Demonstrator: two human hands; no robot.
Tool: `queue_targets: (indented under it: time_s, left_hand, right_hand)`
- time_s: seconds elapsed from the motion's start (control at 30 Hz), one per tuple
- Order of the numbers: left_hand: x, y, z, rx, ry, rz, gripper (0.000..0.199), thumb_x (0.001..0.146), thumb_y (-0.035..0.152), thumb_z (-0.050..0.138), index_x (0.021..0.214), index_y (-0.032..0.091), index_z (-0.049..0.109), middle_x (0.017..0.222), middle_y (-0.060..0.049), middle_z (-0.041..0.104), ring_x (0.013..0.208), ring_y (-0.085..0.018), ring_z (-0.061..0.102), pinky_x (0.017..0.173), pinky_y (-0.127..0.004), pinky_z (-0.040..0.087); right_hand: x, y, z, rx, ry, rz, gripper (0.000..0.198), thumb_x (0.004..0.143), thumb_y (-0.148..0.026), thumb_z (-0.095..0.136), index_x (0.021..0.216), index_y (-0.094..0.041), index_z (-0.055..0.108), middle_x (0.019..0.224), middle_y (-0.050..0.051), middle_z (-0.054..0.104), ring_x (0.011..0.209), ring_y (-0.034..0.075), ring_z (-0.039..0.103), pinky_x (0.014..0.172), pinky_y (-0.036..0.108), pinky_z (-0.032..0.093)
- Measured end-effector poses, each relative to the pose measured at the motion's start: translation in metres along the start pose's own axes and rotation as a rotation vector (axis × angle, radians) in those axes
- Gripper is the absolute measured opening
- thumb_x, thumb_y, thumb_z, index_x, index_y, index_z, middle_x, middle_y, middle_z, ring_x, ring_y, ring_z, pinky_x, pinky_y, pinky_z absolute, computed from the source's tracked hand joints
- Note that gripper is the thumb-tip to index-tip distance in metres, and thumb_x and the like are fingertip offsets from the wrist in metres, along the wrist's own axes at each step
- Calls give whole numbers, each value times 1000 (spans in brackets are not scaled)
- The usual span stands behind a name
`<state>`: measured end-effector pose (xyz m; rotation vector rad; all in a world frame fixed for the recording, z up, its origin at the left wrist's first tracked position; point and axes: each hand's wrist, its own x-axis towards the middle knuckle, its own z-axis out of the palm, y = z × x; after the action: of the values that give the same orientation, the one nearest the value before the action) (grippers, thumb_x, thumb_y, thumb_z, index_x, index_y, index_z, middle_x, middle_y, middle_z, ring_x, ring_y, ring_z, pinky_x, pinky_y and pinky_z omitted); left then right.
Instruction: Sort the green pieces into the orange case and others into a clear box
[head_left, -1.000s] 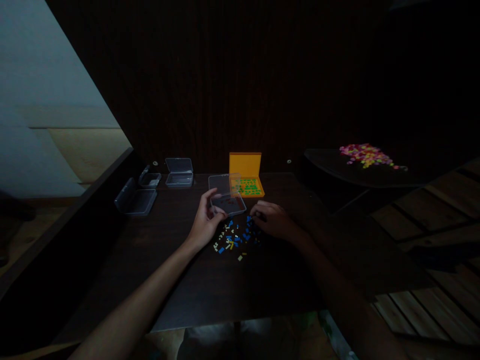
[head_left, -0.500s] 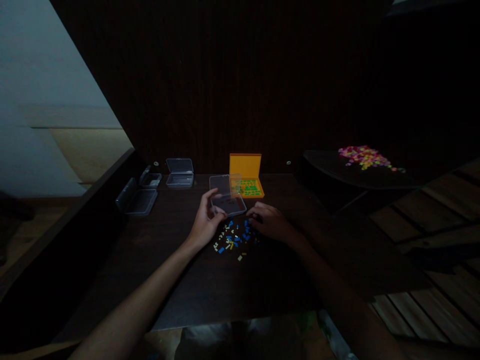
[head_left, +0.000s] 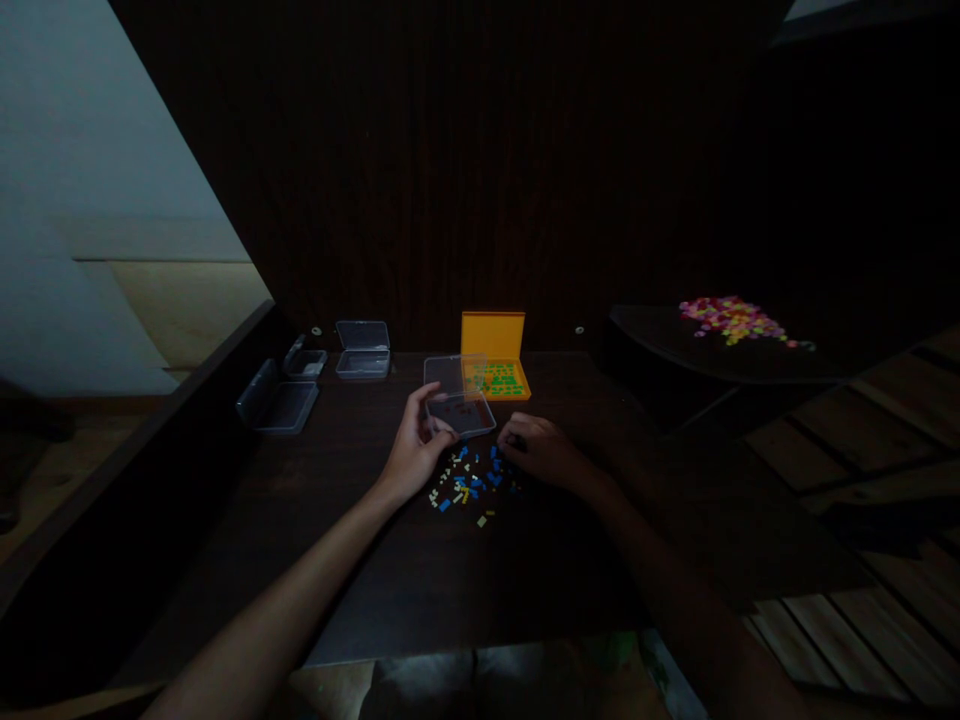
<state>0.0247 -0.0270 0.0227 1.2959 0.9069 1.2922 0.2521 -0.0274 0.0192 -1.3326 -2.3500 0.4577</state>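
A small clear plastic box [head_left: 459, 406] with its lid up sits in the middle of a dark table [head_left: 420, 560]. My left hand [head_left: 415, 450] holds the box at its near left corner. In front of it lies a scatter of tiny blue, white and yellow bricks [head_left: 466, 483]. My right hand [head_left: 541, 450] rests on the right edge of that scatter, fingers curled down on the pieces; whether it pinches one is too dark to tell. An open orange box [head_left: 493, 352] with green bricks inside stands just behind the clear box.
More clear boxes stand open at the back left: one [head_left: 362, 350] near the wall, a small one [head_left: 304, 360] beside it, and a larger one [head_left: 277, 402] by the table's left edge. A pile of pink and yellow pieces [head_left: 729, 316] lies on a dark surface at right.
My right hand has slid a little to the left over the bricks. My left hand has stayed on the clear box. The view has shifted slightly.
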Motion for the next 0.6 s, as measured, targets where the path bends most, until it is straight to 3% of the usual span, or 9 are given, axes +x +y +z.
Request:
queue_targets:
  time_s: [0.37, 0.6]
  left_hand:
    - [0, -1, 1, 5, -8, -1, 63, 69, 12, 64, 127, 25, 44, 126, -8, 53, 67, -7, 61, 63, -25, 48]
    - [0, 0, 1, 20, -11, -10, 64, 69, 12, 62, 128, 24, 43, 126, -8, 52, 68, -7, 59, 68, -26, 49]
  right_hand:
    - [-1, -7, -2, 50, -48, 6, 4, 83, -15, 65, 82, -20, 65, 86, 2, 62, 80, 16, 60, 72, 27, 42]
    - [-3, -9, -2, 72, -80, -22, 6, 89, -14, 56, 86, -19, 58, 89, 3, 58, 82, 15, 57, 76, 27, 43]
